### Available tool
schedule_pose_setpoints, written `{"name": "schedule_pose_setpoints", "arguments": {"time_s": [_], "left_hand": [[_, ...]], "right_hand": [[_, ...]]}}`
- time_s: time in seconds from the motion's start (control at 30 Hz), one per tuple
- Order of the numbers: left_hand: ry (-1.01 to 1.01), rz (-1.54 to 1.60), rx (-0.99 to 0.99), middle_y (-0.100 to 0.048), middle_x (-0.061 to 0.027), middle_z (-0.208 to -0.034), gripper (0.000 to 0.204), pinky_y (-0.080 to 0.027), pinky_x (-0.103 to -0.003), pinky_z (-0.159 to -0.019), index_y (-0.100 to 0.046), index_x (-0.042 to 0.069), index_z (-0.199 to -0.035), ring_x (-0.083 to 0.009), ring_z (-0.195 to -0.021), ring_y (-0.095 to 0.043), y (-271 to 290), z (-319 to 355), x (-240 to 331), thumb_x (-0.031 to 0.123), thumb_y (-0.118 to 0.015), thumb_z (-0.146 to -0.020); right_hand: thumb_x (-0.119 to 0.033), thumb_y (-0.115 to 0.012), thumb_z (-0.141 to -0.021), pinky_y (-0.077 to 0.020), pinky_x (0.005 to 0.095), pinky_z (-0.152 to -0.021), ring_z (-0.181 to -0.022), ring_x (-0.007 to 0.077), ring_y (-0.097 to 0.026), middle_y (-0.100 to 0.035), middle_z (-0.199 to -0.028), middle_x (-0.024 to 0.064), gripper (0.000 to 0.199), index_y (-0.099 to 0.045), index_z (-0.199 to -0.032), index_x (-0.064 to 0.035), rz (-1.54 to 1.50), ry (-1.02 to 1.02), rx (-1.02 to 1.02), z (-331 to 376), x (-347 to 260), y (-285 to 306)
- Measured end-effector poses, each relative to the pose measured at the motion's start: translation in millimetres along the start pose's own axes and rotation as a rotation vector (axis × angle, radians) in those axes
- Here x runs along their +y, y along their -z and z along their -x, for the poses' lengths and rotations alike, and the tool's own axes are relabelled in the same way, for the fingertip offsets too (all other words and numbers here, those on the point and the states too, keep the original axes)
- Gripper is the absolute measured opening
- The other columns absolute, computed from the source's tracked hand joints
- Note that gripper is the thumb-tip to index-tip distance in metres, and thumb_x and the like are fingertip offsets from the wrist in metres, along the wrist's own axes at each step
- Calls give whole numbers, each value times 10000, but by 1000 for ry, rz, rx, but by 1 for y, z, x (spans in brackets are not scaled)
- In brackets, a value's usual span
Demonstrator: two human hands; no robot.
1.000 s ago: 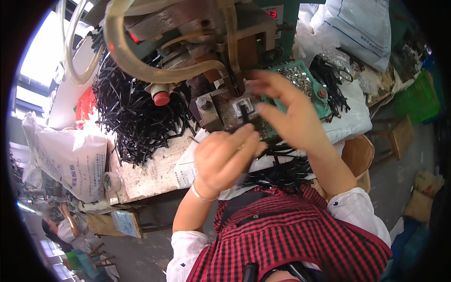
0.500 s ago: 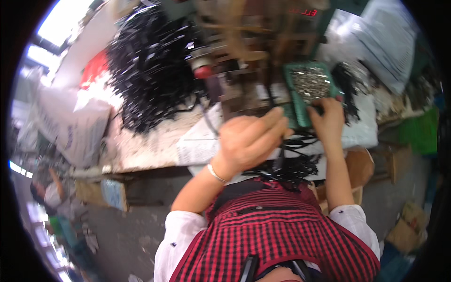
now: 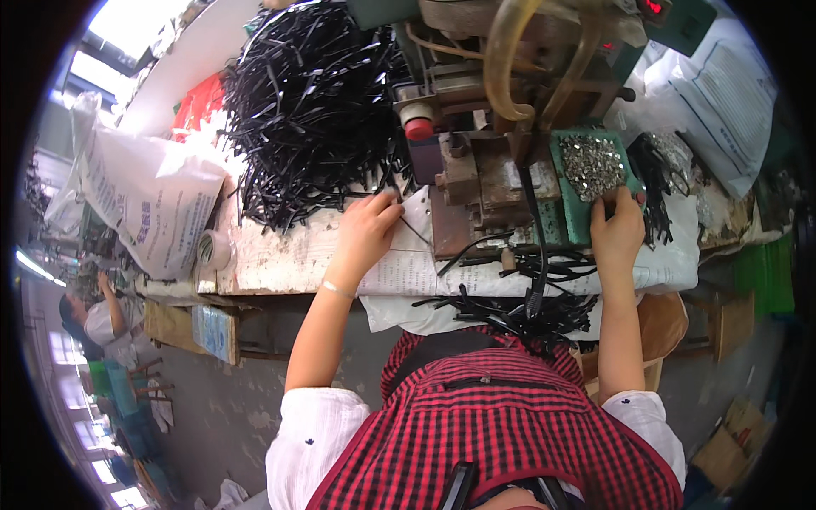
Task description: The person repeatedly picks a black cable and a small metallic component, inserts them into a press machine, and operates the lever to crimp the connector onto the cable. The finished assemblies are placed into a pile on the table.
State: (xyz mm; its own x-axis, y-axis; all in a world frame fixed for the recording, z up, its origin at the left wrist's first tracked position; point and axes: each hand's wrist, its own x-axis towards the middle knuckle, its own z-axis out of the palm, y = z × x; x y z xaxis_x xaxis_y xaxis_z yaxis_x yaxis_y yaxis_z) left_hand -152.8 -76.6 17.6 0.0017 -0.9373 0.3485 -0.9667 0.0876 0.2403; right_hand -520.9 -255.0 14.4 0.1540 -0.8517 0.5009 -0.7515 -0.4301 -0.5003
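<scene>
My left hand (image 3: 365, 234) is at the near right edge of a big heap of black strips (image 3: 310, 119). Its fingers are curled in a pinch around a black strip's end, mostly hidden. My right hand (image 3: 619, 228) reaches to the near end of a green tray (image 3: 578, 223) full of small shiny metal pieces (image 3: 592, 165). Those fingers are bent and pressed together; whatever is between them is hidden. Between my hands stands a worn bench press (image 3: 501, 183). A long black strap (image 3: 537, 229) hangs down in front of it.
More black strips (image 3: 544, 314) lie at the table's front edge by my apron. A red button (image 3: 418, 127) sits on the press's left. White sacks (image 3: 157, 200) stand at the left, and a plastic bag (image 3: 722, 102) at the far right. Another person (image 3: 98, 314) sits far left.
My left hand has moved left, from in front of the press to the heap of strips. My right hand stays at the tray. The view has shifted and sharpened.
</scene>
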Motion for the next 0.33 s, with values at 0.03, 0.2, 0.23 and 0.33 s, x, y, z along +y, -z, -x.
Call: {"name": "schedule_pose_setpoints", "arguments": {"time_s": [0.03, 0.2, 0.23, 0.33], "left_hand": [[20, 12, -20, -712, -103, -1144, 197, -549, -410, -865, -717, 82, -1017, -317, -1003, -682, 7, 4, 10, 34, -687, -829], [29, 520, -411, -747, -108, -1090, 332, -571, -406, -883, -745, 57, -1123, -325, -993, -712, 99, -14, 88, 82, -808, -798], [50, 526, -536, -755, -116, -1114, 334, -581, -394, -897, -754, 56, -1125, -312, -1002, -728, 109, -18, 87, 88, -823, -800], [228, 120, -359, -761, -158, -1093, 302, -584, -404, -870, -764, 42, -1131, -276, -964, -748, 72, -41, 45, 122, -784, -840]], "right_hand": [[-68, -702, -885, -513, 473, -783, -863, 381, -663, -698, -883, 159, 91, -685, -967, -32, -17, -16, 11, 3, 3, 2], [-56, -671, -923, -509, 433, -877, -947, 352, -672, -725, -1012, 154, 183, -733, -1095, -49, 3, 135, 87, -1, 22, 15], [-60, -671, -929, -508, 430, -892, -960, 347, -675, -728, -1018, 150, 173, -736, -1089, -54, -14, 117, 68, -4, 18, 16], [-87, -681, -938, -488, 446, -1032, -1058, 335, -671, -736, -1047, 157, 171, -747, -1095, -78, -107, -5, -54, -13, -8, 10]]}}
